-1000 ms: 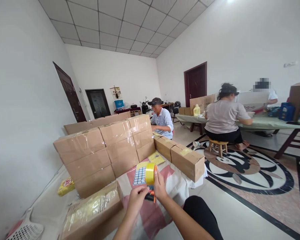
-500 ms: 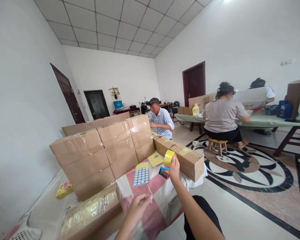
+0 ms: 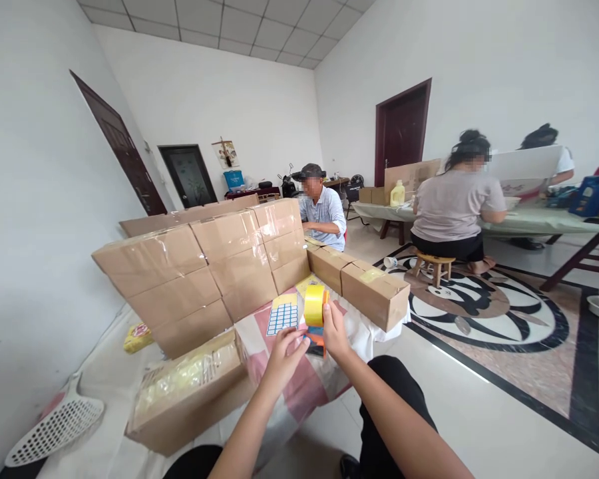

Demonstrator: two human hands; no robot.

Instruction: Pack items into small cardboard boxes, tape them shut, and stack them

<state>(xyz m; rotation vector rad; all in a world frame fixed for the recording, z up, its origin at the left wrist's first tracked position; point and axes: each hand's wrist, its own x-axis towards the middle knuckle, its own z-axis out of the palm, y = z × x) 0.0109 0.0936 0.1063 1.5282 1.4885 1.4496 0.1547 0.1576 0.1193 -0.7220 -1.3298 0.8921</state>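
My right hand (image 3: 335, 329) grips a tape dispenser (image 3: 318, 342) with orange, blue and dark parts, loaded with a wide yellow tape roll (image 3: 313, 306). Beside its lower end is my left hand (image 3: 283, 362), fingers bent together with thumb and fingertips closing at the dispenser's edge. What lies between those fingertips is too small to make out. Behind the hands, a sheet of blue-bordered labels (image 3: 282, 318) lies on the pink and white tablecloth (image 3: 299, 382). A yellow sheet (image 3: 305, 285) is partly hidden behind the roll.
Stacked cardboard boxes (image 3: 190, 279) form a wall ahead on the left. A taped carton (image 3: 190, 399) lies at front left, another long carton (image 3: 379, 293) on the right. A white perforated scoop (image 3: 60, 426) rests far left. One person (image 3: 324, 213) sits beyond the boxes; others sit at right.
My right hand has brought the tape dispenser lower and left. My left hand has risen to meet it. The view has tilted downward.
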